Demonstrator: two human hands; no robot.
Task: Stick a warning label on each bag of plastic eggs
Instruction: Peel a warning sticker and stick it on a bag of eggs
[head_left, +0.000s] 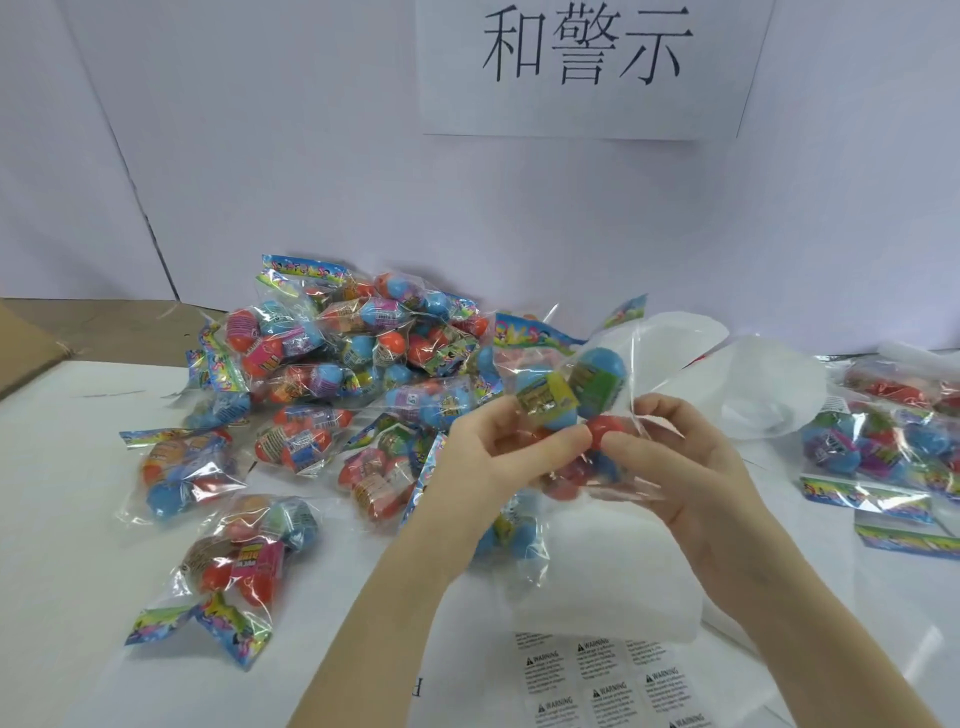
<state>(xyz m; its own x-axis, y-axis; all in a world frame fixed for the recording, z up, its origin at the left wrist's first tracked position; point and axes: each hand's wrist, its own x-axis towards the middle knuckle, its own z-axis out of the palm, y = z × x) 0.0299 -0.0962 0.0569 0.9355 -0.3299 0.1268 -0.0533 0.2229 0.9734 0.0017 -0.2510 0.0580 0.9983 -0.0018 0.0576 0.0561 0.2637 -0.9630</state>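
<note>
Above the white table (78, 519), at centre, both hands hold one clear bag of plastic eggs (576, 415) raised: left hand (483, 447) pinching its near-left side with thumb and curled fingers, right hand (675, 457) gripping the right side, film pulled taut, likely to flatten a patch for a label. Sheet of warning labels (602, 675) lies just below the wrists, within easy reach; no peeled label visible on either fingertip. Heap of bags (337, 364) sits left, smaller group of bags (893, 441) right, probably sorted apart as pending and done.
</note>
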